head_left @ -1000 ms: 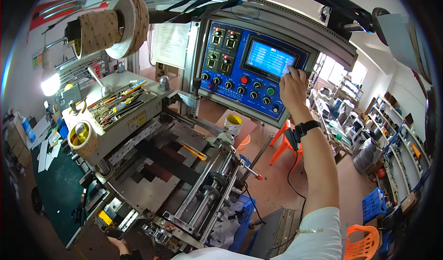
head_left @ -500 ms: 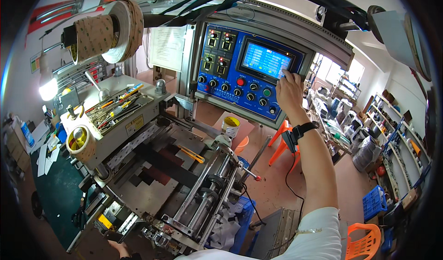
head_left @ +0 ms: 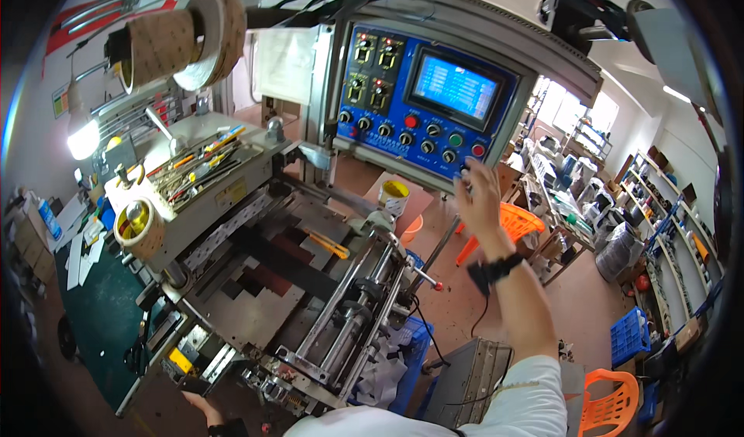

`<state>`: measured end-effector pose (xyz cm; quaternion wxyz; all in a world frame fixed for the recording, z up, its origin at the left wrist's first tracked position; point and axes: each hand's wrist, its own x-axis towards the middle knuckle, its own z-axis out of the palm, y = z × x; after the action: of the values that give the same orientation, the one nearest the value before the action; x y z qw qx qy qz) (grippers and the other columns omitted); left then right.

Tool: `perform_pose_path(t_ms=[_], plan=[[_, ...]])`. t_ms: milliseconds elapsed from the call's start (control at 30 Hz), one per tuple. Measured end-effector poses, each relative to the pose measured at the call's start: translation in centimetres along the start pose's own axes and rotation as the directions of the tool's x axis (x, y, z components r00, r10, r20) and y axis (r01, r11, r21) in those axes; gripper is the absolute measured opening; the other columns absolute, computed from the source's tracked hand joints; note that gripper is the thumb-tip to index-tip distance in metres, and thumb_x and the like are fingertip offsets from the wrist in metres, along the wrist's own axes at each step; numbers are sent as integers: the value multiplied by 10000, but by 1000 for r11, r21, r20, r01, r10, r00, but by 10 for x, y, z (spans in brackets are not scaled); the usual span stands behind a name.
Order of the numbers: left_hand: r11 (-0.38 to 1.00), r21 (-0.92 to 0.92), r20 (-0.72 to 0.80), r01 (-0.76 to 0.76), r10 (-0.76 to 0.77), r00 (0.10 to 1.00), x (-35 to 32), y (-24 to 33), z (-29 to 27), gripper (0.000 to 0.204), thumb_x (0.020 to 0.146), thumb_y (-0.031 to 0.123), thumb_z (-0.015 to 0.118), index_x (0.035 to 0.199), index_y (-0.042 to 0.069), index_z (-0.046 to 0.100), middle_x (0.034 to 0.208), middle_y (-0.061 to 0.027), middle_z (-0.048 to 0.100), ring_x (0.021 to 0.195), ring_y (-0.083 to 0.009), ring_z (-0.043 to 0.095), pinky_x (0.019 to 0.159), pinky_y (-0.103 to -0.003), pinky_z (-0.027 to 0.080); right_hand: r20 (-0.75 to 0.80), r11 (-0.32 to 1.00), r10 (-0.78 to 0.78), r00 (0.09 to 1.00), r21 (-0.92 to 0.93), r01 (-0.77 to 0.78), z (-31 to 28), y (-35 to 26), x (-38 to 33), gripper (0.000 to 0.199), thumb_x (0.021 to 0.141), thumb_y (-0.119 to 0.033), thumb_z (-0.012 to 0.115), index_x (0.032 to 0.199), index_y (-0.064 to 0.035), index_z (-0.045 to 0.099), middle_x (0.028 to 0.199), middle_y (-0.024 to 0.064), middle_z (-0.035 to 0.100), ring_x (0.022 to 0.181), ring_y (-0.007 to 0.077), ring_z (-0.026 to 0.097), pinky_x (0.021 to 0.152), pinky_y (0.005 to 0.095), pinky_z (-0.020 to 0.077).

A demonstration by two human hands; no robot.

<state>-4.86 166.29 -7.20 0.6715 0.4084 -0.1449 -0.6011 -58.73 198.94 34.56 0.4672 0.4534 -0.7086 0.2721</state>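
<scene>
My right hand [head_left: 480,200] is at the lower right corner of the blue control panel [head_left: 372,144]. Its thumb and fingers close around a small black knob [head_left: 465,171] there, slightly blurred. Above it are a lit touchscreen [head_left: 456,88], a green button [head_left: 456,139] and red buttons. Low at the bottom edge, my left hand [head_left: 203,409] is beside the machine's front corner, only partly visible, its fingers hard to make out. Between the hands stretches the machine bed [head_left: 256,321], crossed by a dark strip [head_left: 287,270], with an orange box cutter [head_left: 328,245] lying on it.
Metal rollers [head_left: 349,321] stand at the bed's right end. A tool tray [head_left: 201,165] and tape rolls [head_left: 139,221] sit to the left, below a large hanging roll [head_left: 221,38]. Orange stools [head_left: 515,224], a blue crate [head_left: 629,336] and shelving [head_left: 674,228] are on the right.
My right hand has come down from the touchscreen's lower right corner to the knob at the panel's bottom corner. The view has shifted slightly; my left hand stays low by the machine.
</scene>
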Motion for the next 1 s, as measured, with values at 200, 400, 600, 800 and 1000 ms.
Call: perform_pose_path(t_ms=[200, 400, 600, 800, 1000], plan=[[985, 114, 77, -131, 123, 989, 7, 15, -51, 334, 1045, 342, 408, 1068, 89, 626, 995, -40, 604, 890, -162, 592, 798, -302, 503, 240, 889, 298, 924, 283, -361, -2, -71, -204, 116, 854, -39, 729, 856, 20, 629, 1109, 204, 678, 967, 326, 688, 848, 386, 544], [882, 449, 59, -140, 127, 990, 9, 39, -48, 236, 1038, 274, 451, 1002, 108, 615, 887, -11, 602, 817, -152, 602, 777, -322, 521, 438, 544, 691, 575, 209, -813, -14, -108, -377, 156, 893, -81, 724, 811, 25, 644, 1012, 140, 699, 793, 175, 666, 659, 288, 521], [842, 509, 131, -178, 129, 983, 9, 46, -43, 190, 1033, 236, 479, 979, 119, 618, 867, -8, 611, 766, -142, 593, 721, -301, 507, 511, 389, 754, 412, 158, -907, -10, -114, -442, 173, 891, -119, 716, 804, 25, 677, 905, 110, 715, 773, 182, 664, 664, 294, 511], [861, 479, 138, -174, 122, 983, 28, 33, -56, 199, 1036, 256, 489, 968, 113, 610, 873, 4, 594, 768, -128, 559, 702, -292, 475, 513, 347, 763, 392, 187, -919, -11, -105, -403, 130, 917, -104, 697, 886, 22, 701, 829, 84, 686, 708, 118, 629, 613, 258, 486], [916, 369, 165, -154, 99, 981, -2, 42, -25, 209, 1050, 258, 464, 950, 121, 586, 884, 6, 545, 815, -128, 531, 733, -306, 462, 382, 761, 561, 734, 109, -639, -17, -58, -250, 135, 873, -117, 713, 906, 9, 677, 861, 139, 673, 685, 240, 626, 632, 355, 495]])
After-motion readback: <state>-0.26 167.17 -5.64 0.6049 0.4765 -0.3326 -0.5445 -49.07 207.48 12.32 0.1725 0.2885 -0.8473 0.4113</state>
